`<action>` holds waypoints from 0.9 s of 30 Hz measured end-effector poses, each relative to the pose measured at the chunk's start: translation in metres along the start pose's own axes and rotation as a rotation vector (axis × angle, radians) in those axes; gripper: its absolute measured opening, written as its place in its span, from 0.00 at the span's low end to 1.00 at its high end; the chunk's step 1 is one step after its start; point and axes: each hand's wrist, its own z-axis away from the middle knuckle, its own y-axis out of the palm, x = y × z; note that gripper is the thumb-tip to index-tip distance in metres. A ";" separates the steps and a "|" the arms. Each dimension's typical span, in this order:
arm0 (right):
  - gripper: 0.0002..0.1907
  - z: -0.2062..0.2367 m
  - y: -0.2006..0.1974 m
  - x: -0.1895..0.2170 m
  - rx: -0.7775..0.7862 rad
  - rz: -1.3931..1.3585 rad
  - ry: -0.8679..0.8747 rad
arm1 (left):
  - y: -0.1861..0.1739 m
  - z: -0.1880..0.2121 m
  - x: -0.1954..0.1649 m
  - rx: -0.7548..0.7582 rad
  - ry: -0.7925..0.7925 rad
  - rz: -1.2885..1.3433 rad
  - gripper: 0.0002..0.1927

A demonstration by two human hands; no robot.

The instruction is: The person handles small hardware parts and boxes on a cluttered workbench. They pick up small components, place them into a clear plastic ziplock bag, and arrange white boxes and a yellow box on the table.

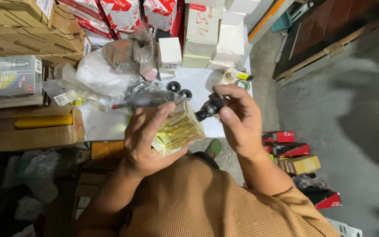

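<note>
My left hand (148, 140) is wrapped around the shiny yellow box (177, 130) and my right fingertips (224, 113) pinch the small black part (209, 108) above its open end, so a loose pinch could drop it to the floor (330, 109).

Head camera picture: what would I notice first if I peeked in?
In the middle, the left hand holds a shiny yellow-gold packet, and the right hand pinches a small black part just beside it. Behind them, red-and-white boxes pile up along the top.
</note>
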 end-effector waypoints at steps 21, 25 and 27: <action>0.29 -0.002 0.000 -0.028 0.095 0.006 0.051 | 0.042 0.029 0.001 -0.082 -0.599 0.554 0.39; 0.35 0.014 0.002 -0.046 0.142 0.160 0.067 | 0.051 0.047 0.015 -0.103 -1.022 1.413 0.35; 0.31 0.021 -0.006 -0.051 0.131 0.283 0.138 | 0.059 0.056 0.017 -0.093 -1.100 1.558 0.31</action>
